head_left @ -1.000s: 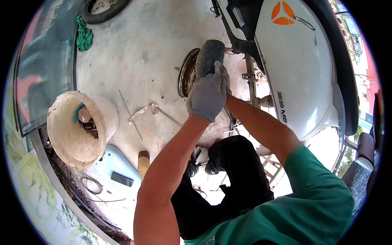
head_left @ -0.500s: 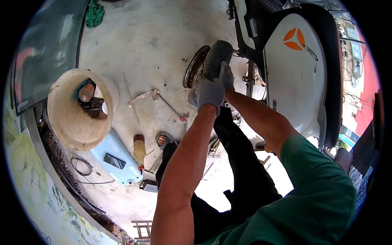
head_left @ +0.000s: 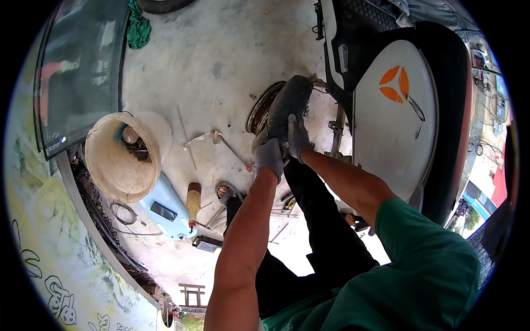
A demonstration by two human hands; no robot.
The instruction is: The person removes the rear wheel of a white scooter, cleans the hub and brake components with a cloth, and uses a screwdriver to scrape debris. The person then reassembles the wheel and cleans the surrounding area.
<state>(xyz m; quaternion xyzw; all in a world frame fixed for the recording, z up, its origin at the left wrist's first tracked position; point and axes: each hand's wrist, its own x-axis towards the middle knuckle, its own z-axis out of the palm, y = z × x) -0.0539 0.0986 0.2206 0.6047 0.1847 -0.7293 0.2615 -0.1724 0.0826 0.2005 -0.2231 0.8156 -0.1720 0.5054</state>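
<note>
Far to my left a dark glass panel (head_left: 83,83) stands near a pale bucket (head_left: 113,176) with odd parts inside, and a crumpled green cloth (head_left: 138,27) lies beyond it; just right of the bucket I see a light-blue panel (head_left: 181,225) with a phone (head_left: 164,211) on it, an amber bottle-like thing (head_left: 193,205) beside it, then a long metal tool (head_left: 234,152) on the floor, its red end close to my left wrist. Next comes a rusty wheel rim (head_left: 255,113), and right against it the dark tyre (head_left: 291,99), directly ahead of my hands: its long axis slants from the lower left, by my left hand (head_left: 269,156), up and away to the right, toward the scooter. The left hand, in a grey glove, is the nearer one to the tyre's low end and to the rim, and it rests over that end; its fingers are hidden, so I cannot tell whether it is clamped. My right hand (head_left: 298,137), gloved too, sits slightly higher against the tyre's right side, one finger laid along the rubber, the others out of sight, so its grip I cannot tell either. Farthest right is the white-and-black scooter (head_left: 395,132), well apart from my left hand
</note>
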